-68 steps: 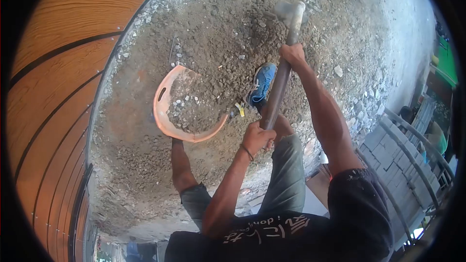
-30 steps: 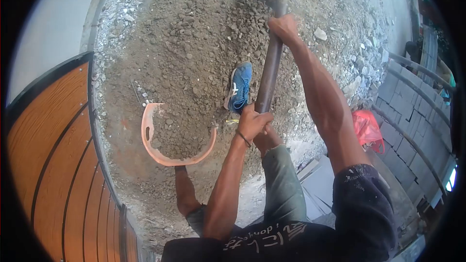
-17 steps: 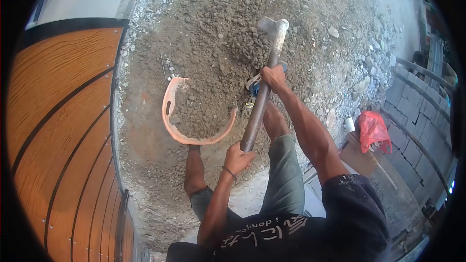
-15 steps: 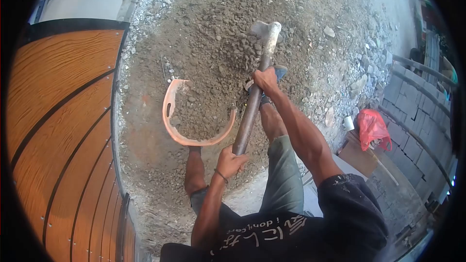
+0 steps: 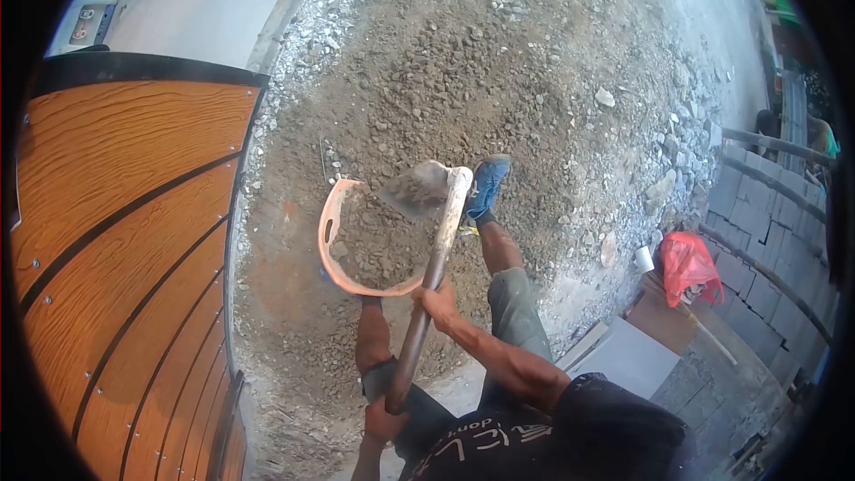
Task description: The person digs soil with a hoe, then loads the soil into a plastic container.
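I grip a hoe by its thick brown handle. My left hand is closed round the lower end, close to my body. Further up the handle, my right hand is closed too. The hoe's broad, dirt-caked blade is at the open side of an orange scoop pan, over the soil. This pan has a curved rim with a slot in its left side, and brown soil and clods lie inside it. Whether the blade touches the soil is hard to tell.
Loose soil and stones spread ahead. My blue shoe is right of the blade. An orange wood-look panel borders the left side. To the right are a red plastic bag, a white cup and stacked grey blocks.
The hoe has come back toward me, its blade moving from the far soil to the pan's open side. Both hands have moved down and left with the handle.
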`<action>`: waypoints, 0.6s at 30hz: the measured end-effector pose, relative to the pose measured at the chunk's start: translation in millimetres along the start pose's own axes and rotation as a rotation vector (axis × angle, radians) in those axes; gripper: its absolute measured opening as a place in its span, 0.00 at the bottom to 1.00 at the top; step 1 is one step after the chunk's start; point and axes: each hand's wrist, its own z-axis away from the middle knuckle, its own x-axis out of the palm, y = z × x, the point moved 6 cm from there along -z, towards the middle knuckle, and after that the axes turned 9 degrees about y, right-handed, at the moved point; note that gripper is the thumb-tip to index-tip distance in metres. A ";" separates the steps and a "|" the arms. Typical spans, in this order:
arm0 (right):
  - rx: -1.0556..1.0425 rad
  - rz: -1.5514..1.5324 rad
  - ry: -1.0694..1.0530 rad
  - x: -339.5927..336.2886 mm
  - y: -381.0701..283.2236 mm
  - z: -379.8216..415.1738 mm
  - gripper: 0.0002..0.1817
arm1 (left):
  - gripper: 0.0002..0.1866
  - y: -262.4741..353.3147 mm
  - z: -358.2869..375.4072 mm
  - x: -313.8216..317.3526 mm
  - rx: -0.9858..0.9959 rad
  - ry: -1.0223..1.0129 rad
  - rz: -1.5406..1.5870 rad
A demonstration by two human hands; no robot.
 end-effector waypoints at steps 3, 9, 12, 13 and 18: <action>-0.096 -0.400 -0.077 -35.5 -124.8 -68.1 0.18 | 0.19 98.8 -92.6 35.8 0.085 0.132 -0.113; -0.367 -0.393 0.052 -81.9 -391.3 -277.6 0.12 | 0.17 363.6 -331.0 56.7 0.466 0.369 -0.280; -0.399 -0.285 0.098 -71.0 -445.2 -354.0 0.11 | 0.15 419.3 -401.6 55.9 0.521 0.418 -0.291; -0.477 -0.225 0.172 -63.1 -440.5 -358.4 0.11 | 0.15 407.4 -413.4 56.9 0.531 0.398 -0.272; -0.356 0.062 0.483 -13.4 -301.1 -404.0 0.18 | 0.19 262.9 -409.4 51.8 0.412 0.242 -0.296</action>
